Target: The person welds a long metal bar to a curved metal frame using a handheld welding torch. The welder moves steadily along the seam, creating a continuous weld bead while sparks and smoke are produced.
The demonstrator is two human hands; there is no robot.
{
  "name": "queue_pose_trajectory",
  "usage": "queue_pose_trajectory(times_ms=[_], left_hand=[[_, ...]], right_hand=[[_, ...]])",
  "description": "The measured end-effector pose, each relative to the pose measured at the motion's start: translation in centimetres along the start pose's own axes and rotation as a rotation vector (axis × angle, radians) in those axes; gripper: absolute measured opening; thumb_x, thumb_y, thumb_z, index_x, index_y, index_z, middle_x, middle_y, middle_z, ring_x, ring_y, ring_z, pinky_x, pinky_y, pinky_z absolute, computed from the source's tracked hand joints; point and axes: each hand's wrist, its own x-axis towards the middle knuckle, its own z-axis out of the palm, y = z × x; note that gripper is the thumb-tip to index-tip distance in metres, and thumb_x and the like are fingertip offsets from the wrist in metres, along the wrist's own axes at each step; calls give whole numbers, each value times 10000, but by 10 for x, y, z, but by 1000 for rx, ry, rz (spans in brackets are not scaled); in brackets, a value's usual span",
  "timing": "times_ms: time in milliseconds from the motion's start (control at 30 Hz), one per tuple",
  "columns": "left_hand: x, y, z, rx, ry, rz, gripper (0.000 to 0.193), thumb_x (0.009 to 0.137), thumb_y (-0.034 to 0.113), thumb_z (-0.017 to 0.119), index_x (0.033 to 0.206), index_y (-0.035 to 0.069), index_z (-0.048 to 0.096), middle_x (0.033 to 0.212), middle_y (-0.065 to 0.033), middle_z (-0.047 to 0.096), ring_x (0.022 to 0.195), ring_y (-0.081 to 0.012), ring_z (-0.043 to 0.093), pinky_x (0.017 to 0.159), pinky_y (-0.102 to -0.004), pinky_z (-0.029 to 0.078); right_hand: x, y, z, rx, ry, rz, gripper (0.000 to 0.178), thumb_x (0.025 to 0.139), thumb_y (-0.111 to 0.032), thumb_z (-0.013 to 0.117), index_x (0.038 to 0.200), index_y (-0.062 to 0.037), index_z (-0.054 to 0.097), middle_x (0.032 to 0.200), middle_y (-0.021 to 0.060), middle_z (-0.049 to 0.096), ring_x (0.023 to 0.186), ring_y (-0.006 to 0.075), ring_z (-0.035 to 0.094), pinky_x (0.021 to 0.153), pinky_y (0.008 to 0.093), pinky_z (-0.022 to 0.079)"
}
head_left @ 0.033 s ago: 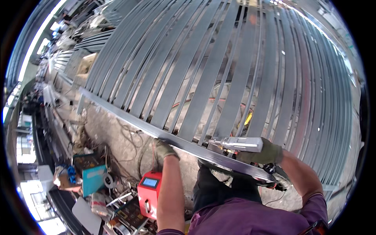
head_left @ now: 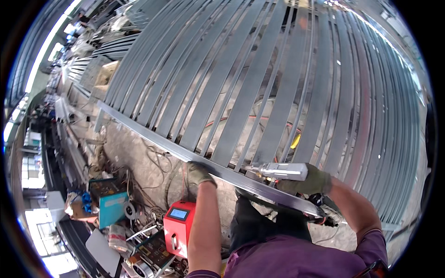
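A large panel of long grey metal slats [head_left: 241, 116] fills the view ahead, its slat ends meeting a grey metal rail [head_left: 153, 137] on the near side. My gloved left hand [head_left: 200, 173] grips this rail from its near edge, with the fingers partly hidden. In my gloved right hand [head_left: 314, 181] is a grey welding gun [head_left: 285, 171], held nearly level just above the rail. Its narrow tip points left, close to where a slat meets the rail; whether they touch I cannot tell.
A red machine with a small screen [head_left: 177, 229] stands on the floor beside my left forearm. Further left are a teal box [head_left: 112, 211], cables [head_left: 157, 160] and cluttered tools. Beneath the slats lie hoses and a yellow object [head_left: 295, 141].
The view has shifted slightly, so the panel and floor things sit a little differently. My left hand keeps to the rail, and the welding gun stays at about the same spot.
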Motion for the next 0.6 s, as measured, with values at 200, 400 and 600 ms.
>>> queue_pose_trajectory(times_ms=[200, 400, 600], left_hand=[[-25, 6, 14, 480, 488, 107, 709, 1096, 592, 444, 1399, -18, 642, 1328, -291, 701, 1159, -444, 713, 961, -476, 591], [-42, 14, 29, -32, 284, -10, 638, 1110, 552, 441, 1377, 24, 681, 1234, -143, 758, 1049, -309, 736, 930, -435, 587], [-51, 8, 30, 183, 323, 43, 721, 1114, 625, 404, 1390, 10, 660, 1263, -183, 747, 1098, -312, 725, 948, -409, 578]], right_hand=[[48, 45, -9, -148, -61, -240, 605, 949, -380, 859, 1429, -69, 659, 1288, 96, 761, 1100, 163, 727, 972, 320, 600], [63, 52, -23, -74, -118, -241, 600, 967, -341, 845, 1455, -56, 642, 1258, 113, 772, 1089, 176, 731, 957, 340, 595], [69, 55, -24, -36, -137, -197, 540, 971, -300, 843, 1409, -41, 663, 1264, 123, 768, 1150, 186, 719, 1005, 353, 578]])
